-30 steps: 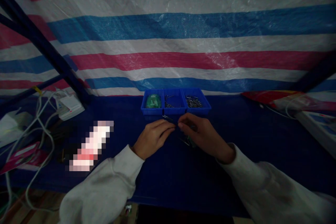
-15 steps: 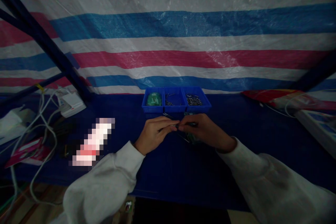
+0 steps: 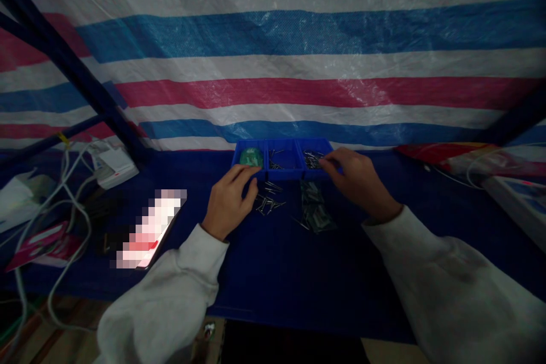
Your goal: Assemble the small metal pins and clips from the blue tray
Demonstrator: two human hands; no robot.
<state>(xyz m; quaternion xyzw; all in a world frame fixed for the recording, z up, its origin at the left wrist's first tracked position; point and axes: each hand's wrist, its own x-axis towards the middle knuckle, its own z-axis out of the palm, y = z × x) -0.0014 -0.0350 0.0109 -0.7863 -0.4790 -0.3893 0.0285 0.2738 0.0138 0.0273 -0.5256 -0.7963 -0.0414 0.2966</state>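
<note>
Metal rods [image 3: 314,161] in right bin [image 3: 311,145]; green packet [image 3: 251,157], apparently, in left bin [image 3: 245,143].

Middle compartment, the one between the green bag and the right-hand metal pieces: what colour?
Blue; the middle compartment shows best in the head view.

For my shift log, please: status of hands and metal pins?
Right hand at right compartment; left hand open beside metal pins; greenish packaging between hands.

Right hand [image 3: 360,181] seemingly reaches into the rightmost of 3 blue bins [image 3: 313,173].
</note>
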